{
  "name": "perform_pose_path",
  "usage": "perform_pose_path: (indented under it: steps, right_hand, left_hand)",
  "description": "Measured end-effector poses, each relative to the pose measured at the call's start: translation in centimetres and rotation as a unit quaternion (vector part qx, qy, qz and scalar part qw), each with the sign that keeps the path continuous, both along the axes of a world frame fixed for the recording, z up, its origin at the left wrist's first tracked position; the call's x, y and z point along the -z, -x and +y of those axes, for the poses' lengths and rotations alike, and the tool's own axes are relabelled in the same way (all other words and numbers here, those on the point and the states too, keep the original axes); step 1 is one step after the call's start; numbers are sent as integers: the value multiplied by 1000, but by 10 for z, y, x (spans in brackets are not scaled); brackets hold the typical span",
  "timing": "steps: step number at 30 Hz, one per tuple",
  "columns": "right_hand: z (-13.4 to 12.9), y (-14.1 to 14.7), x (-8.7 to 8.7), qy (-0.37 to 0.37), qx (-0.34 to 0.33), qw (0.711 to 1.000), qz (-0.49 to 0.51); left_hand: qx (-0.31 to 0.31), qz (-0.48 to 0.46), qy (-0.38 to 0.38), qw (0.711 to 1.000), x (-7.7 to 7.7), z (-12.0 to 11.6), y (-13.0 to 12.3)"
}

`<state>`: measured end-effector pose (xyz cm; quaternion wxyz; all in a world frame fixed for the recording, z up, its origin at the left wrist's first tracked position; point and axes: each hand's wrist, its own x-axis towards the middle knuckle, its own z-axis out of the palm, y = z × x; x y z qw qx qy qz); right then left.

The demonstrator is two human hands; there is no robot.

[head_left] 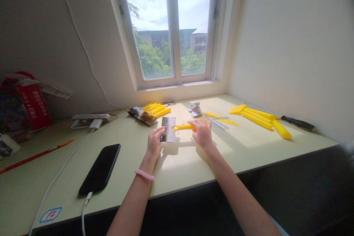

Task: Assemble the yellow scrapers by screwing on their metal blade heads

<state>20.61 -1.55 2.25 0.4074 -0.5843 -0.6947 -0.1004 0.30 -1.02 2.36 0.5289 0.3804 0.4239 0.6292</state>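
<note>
Forearms [232,179] over front edge of bench [132,147] | left hand [154,142] clamped on printed card [170,137], right hand [203,133] closed around yellow tool [184,127], both between front and rear edges | red box [33,107], rear edge at left, contents indiscernible

With our left hand [155,141] we hold a black-and-white card [169,129] by its left edge, and with our right hand [202,133] we grip a yellow tool [184,127], its rounded end at the card's right side. Beyond, yellow handles [159,111] lie on the table [132,147]; a black phone [101,169] rests to our left.
</note>
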Motion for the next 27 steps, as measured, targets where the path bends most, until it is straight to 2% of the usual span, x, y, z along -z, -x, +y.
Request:
perform_pose_path:
  steps: [5, 9, 12, 15, 18, 19, 23, 27]
  right_hand:
    - [5, 1, 4, -70, 50, 996, 16]
    - [10, 1, 11, -105, 94, 989, 47]
    - [12, 1, 17, -85, 88, 991, 51]
    - [11, 2, 20, -41, 80, 995, 43]
    - [8, 4, 18, -3, 67, 997, 34]
    - [7, 4, 18, 5, 63, 997, 32]
    - [8, 8, 16, 34, 55, 997, 35]
    - [15, 4, 18, 109, 59, 992, 16]
  left_hand:
    - [-46, -25, -60, 997, 5, 14, -6]
    - [-146, -69, -55, 985, -2, 39, -15]
    - [-206, -66, -86, 973, -10, 64, -16]
    - [-254, 11, -69, 965, -9, 85, -6]
    - [-289, 174, -21, 941, 2, 93, 15]
    - [-291, 242, -1, 926, 7, 93, 23]
    - [-281, 303, 28, 910, 23, 88, 48]
    - [-250, 411, 15, 876, 27, 87, 50]
